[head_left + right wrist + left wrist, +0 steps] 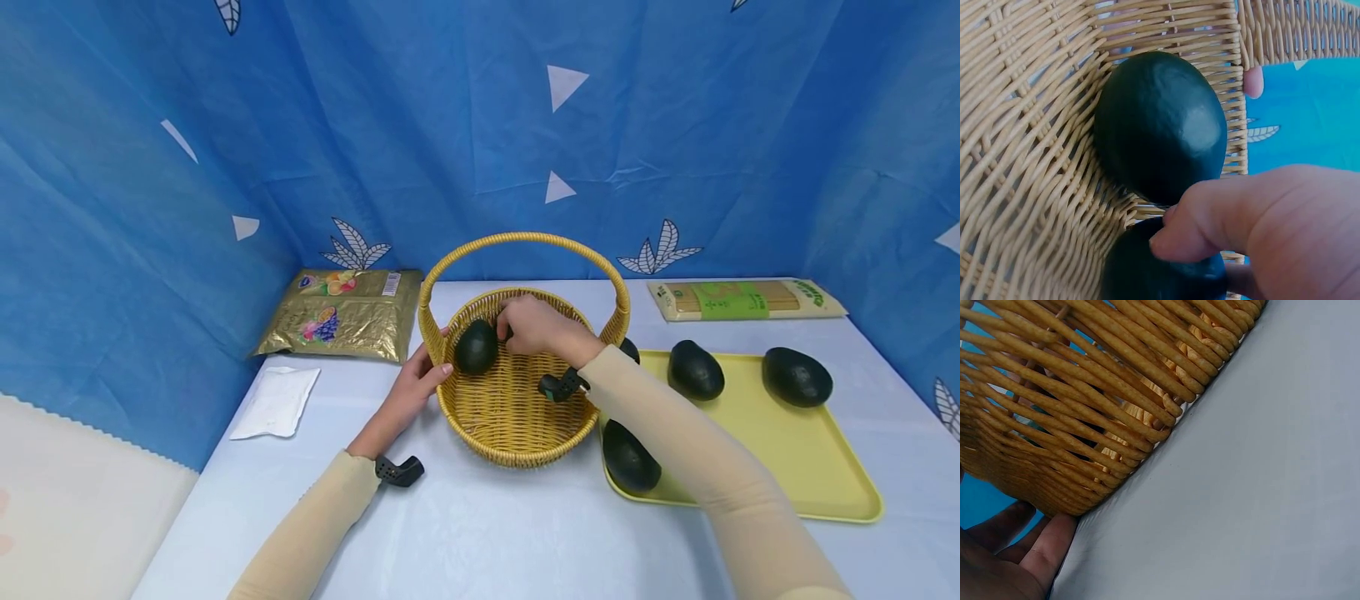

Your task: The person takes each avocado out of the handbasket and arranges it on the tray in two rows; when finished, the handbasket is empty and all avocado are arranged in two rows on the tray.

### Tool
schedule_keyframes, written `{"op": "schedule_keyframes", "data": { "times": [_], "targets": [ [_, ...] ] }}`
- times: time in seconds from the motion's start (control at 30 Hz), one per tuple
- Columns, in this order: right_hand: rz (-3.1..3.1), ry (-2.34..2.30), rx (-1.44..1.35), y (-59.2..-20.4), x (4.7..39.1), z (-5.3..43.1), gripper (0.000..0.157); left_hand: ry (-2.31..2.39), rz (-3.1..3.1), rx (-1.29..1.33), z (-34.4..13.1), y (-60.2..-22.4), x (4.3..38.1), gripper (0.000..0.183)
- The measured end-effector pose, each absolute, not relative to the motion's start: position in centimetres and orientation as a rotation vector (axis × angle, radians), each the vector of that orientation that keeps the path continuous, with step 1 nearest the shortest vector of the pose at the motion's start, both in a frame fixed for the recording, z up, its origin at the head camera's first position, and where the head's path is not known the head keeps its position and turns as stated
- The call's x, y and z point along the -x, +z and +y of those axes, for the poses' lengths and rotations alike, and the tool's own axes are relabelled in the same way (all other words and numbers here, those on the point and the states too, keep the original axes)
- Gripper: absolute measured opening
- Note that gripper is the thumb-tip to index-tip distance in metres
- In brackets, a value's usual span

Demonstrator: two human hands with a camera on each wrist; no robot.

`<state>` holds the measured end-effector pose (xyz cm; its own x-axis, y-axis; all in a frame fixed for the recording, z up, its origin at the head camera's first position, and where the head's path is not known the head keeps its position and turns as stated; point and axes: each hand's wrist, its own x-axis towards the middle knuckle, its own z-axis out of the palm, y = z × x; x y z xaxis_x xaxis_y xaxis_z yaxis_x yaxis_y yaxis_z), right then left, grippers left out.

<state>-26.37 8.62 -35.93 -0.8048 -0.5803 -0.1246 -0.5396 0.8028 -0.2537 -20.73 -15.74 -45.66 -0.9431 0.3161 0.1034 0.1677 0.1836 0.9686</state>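
A yellow wicker basket (525,446) with a tall hoop handle stands on the white table. My left hand (411,387) grips its left side near the handle's foot, thumb over the rim and fingers (1050,547) against the outer weave. Inside the basket, my right hand (534,327) holds a dark green avocado (1160,278), mostly hidden from the head view by the hand. Just beside it, another avocado (1160,125) leans against the basket wall at the left. Several more avocados (696,371) lie on a yellow tray (780,467), one partly covered by the right sleeve.
A gold fruit-printed packet (348,317) lies at the back left, with a small white packet (276,402) in front of it. At the back right lies a noodle pack (746,300) with a green label. Blue curtain (480,142) closes off the back and sides.
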Motion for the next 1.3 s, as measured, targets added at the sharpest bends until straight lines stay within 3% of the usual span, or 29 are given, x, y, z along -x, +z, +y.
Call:
{"op": "schedule_keyframes", "data": {
  "times": [0.6,1.3],
  "targets": [
    [2.744,-0.328,0.647,-36.05,26.56,8.84,0.048,1.876,2.325,-0.471,-15.74,-45.76,20.77,0.063],
    [2.689,-0.407,0.550,-35.93,26.67,8.69,0.048,1.854,2.322,-0.428,-15.73,-45.67,20.86,0.063]
  ]
}}
